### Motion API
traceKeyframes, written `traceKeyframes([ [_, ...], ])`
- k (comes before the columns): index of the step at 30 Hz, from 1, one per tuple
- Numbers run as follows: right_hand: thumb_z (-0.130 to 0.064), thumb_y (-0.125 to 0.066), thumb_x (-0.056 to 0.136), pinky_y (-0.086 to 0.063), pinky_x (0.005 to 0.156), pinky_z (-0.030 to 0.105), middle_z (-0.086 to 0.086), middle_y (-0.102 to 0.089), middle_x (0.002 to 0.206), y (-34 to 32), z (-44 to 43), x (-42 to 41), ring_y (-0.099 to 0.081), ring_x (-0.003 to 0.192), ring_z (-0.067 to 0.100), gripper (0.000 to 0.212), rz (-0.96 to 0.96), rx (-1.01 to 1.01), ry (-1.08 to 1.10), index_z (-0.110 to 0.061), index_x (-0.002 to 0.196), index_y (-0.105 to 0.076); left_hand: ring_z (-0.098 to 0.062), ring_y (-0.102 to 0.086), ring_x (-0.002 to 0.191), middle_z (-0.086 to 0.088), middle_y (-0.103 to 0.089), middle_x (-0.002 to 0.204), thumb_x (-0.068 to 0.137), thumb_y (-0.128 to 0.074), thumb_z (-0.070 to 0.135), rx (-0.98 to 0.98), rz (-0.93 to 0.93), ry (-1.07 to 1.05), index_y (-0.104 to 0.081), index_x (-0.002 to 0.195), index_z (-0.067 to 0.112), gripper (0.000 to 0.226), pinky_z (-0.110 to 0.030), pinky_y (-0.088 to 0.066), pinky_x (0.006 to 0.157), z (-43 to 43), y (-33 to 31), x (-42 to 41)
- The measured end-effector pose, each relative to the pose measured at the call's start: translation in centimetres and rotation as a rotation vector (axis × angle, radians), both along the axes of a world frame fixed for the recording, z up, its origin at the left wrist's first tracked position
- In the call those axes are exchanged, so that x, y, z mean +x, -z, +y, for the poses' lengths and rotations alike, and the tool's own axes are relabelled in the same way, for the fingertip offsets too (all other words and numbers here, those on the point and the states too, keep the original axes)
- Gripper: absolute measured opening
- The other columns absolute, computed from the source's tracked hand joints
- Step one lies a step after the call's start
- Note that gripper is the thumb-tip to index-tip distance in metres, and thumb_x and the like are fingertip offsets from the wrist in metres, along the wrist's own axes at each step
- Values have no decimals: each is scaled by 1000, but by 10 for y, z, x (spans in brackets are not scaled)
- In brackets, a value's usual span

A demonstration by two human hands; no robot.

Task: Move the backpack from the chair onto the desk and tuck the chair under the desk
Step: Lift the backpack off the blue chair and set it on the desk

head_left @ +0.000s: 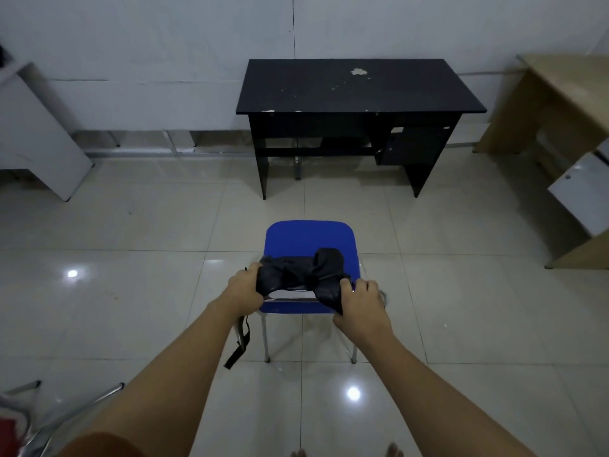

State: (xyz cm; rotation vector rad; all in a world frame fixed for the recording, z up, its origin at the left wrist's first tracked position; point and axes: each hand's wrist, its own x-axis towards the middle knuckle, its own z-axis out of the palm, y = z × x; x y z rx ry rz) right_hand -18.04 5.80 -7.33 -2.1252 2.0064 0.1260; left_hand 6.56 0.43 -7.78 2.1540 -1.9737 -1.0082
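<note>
backpack gripped at both ends over the chair

backpack (298, 278), black and crumpled, is bunched between the two hands just above the rear edge of the blue chair (308, 237). both bare forearms reach forward and slightly inward from the bottom of the view, wrists level. the left hand (244, 286) is clamped on the bag's left end, knuckles up, fingers curled into the fabric. the right hand (361, 303) is clamped on the right end, thumb over a fold of cloth. a loose black strap (239, 344) hangs down below the left wrist, beside the chair's metal leg. the chair's seat stretches away beyond the hands, its front pointing at the black desk (359, 85), which stands well apart, further ahead by the wall. whether the bag touches the seat cannot be told.
</note>
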Motion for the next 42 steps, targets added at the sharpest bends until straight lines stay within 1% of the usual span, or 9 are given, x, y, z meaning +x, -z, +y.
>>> traceKeyframes([
  [10, -31, -64, 82, -44, 94, 34, 7, -55, 127, -11, -11, -11, -45, 114, 28, 59, -83, 91, -3, -14, 134, -42, -33, -56, 102, -17, -56, 120, 79, -58, -5, -69, -122, 166, -53, 120, 13, 45, -35, -47, 76, -50, -27, -15],
  [20, -3, -66, 63, -53, 63, 29, 1, -69, 83, -32, -39, -53, -64, 77, 22, 33, -469, 164, 127, -16, 93, -68, -27, -54, 85, -18, -55, 105, 75, -58, -2, -176, 7, -23, -47, 101, 12, 31, -34, -45, 67, -47, -1, -63],
  [25, 6, -51, 72, -50, 60, 33, -1, -63, 66, -53, -80, -95, -58, 58, 21, 33, -595, 64, 438, -24, 70, -63, -27, -48, 98, -9, -42, 110, 64, -80, 21, -70, 74, -124, -41, 110, 13, 60, -32, -42, 78, -40, 4, -75],
  [27, 8, -49, 73, -52, 58, 37, 2, -60, 70, -69, -101, -113, -57, 60, 21, 33, -645, 40, 428, -23, 75, -62, -30, -44, 107, -11, -40, 115, 60, -82, 33, -49, 54, -143, -37, 111, 15, 71, -35, -41, 85, -37, 4, -82],
  [30, -8, -66, 78, -50, 66, 31, 0, -63, 94, -78, -106, -114, -61, 79, 19, 33, -638, 325, 213, -22, 108, -62, -34, -39, 118, -15, -38, 124, 59, -79, 42, -22, 32, -124, -33, 119, 25, 78, -46, -43, 99, -35, 3, -90],
  [33, -56, -76, 67, -49, 86, 34, 5, -54, 120, -51, -80, -89, -57, 107, 23, 80, -399, 618, -26, -29, 135, -43, -38, -32, 127, -17, -34, 130, 62, -75, 42, 9, 14, -105, -38, 122, 36, 71, -52, -38, 106, -39, -2, -102],
  [35, -74, -70, 57, -46, 99, 46, 10, -43, 135, -26, -55, -68, -48, 123, 32, 104, -223, 567, -63, -31, 143, -30, -39, -32, 128, -15, -32, 131, 64, -77, 39, -2, -2, -99, -48, 116, 36, 59, -49, -39, 107, -43, -7, -110],
  [39, -49, -67, 77, -47, 96, 46, 14, -46, 134, -2, -35, -65, -51, 117, 35, 83, -174, 262, -40, -17, 144, -28, -36, -33, 126, -13, -32, 133, 67, -78, 35, -5, -15, -131, -53, 111, 34, 51, -48, -41, 105, -43, -12, -131],
  [42, -31, -69, 76, -52, 88, 41, 15, -45, 132, 0, -46, -87, -57, 108, 36, 78, -283, 329, -51, -19, 144, -32, -35, -30, 128, -12, -29, 135, 67, -78, 33, 16, -15, -147, -52, 112, 34, 52, -50, -38, 107, -42, -14, -140],
])
